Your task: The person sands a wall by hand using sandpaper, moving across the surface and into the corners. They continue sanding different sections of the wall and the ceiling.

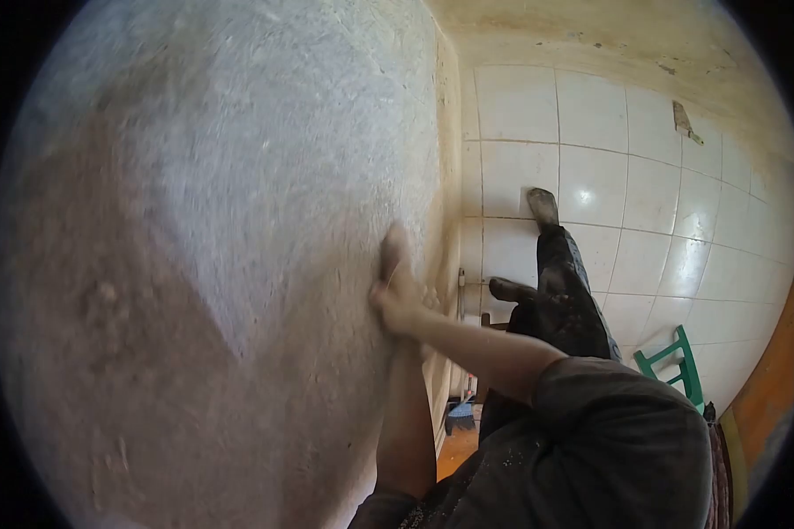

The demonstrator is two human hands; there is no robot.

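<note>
Both my hands are together against the rough, grey-white wall [265, 203], close to its edge by the floor, and motion blurs them. My right hand [403, 302] comes in from the right, bent at the wrist and closed. My left hand [395, 250] appears closed at the end of the forearm rising from below, partly overlapped by the right. Whatever they hold is hidden by the fingers and blur. Scrape marks and a darker brown area cover the wall's lower left part.
White floor tiles [591, 185] lie to the right, under my feet [543, 207]. A scraper [683, 119] lies on the tiles near the far wall. A green plastic stool [690, 375] stands at right. A blue brush head [460, 418] is beside my body.
</note>
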